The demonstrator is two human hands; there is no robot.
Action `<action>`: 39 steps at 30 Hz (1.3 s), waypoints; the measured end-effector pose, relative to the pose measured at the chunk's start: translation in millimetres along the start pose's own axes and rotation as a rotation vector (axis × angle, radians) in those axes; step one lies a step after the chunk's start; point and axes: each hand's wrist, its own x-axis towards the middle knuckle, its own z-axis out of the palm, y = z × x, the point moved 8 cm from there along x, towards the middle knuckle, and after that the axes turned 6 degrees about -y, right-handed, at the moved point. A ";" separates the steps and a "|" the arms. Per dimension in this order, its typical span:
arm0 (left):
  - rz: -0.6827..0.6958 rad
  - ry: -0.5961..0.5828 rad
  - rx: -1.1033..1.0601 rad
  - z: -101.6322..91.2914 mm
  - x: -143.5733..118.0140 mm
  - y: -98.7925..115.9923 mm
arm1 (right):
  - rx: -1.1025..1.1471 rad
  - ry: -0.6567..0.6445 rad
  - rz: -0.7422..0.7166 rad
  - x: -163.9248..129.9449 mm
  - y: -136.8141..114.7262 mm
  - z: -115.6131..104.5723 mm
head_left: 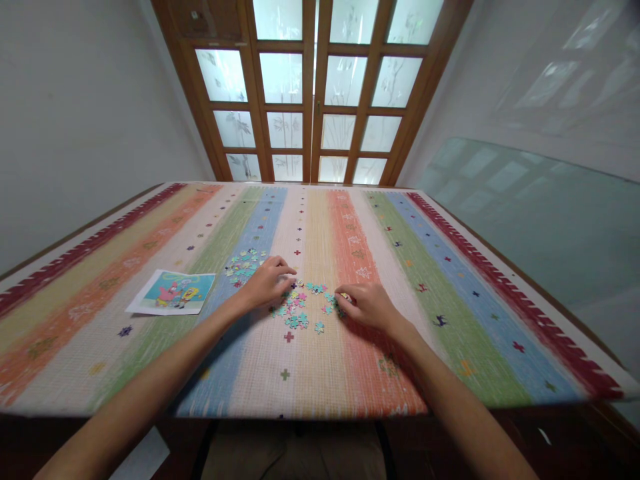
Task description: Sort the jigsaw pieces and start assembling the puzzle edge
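Both hands down on loose puzzle pieces [300, 308] in middle of striped tablecloth [450, 293]: left hand [266, 280] curled over far-left edge of scatter, right hand [367, 304] pinching at piece on right edge; whether clamped, cannot tell. Looks like sorting and matching stage, nothing joined yet. Next move probably needs clean lift of one piece without disturbing neighbours. Second small heap [243, 263] just beyond left hand; reference picture [173, 292] lying further left. Nothing blocking reach.
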 end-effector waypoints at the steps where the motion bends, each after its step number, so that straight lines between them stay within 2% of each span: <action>1: 0.022 -0.022 -0.001 5.3 -0.6 5.4 | -0.004 -0.003 0.002 0.0 -0.3 0.4; 5: 0.076 -0.078 0.041 23.1 2.2 20.9 | -0.009 -0.013 -0.010 0.3 -3.5 1.8; 9: 0.075 -0.106 0.088 33.0 10.3 26.6 | -0.015 -0.021 -0.010 0.5 -4.2 2.2; 15: 0.051 -0.091 0.061 33.2 16.4 28.4 | -0.022 -0.026 -0.019 0.3 -5.6 2.5; 19: 0.003 -0.048 -0.031 28.0 15.3 26.4 | -0.019 -0.034 -0.032 0.3 -6.8 2.7; 22: -0.102 -0.029 -0.167 21.3 15.2 14.9 | -0.017 -0.048 -0.032 0.4 -6.3 3.7; 24: -0.152 0.009 -0.235 9.8 16.6 4.0 | -0.018 -0.045 -0.032 0.3 -6.0 3.7; 29: -0.248 0.165 -0.267 -39.6 21.5 -35.8 | -0.025 -0.036 -0.042 0.1 -6.6 3.6; 31: -0.279 0.189 -0.227 -55.4 22.7 -51.7 | -0.028 -0.034 -0.043 0.1 -7.0 3.4; 35: -0.320 0.142 -0.083 -66.0 27.3 -75.4 | -0.034 -0.036 -0.037 0.0 -7.0 3.4; 39: -0.339 0.067 0.067 -61.7 39.5 -89.2 | -0.032 -0.047 -0.027 0.0 -6.1 4.4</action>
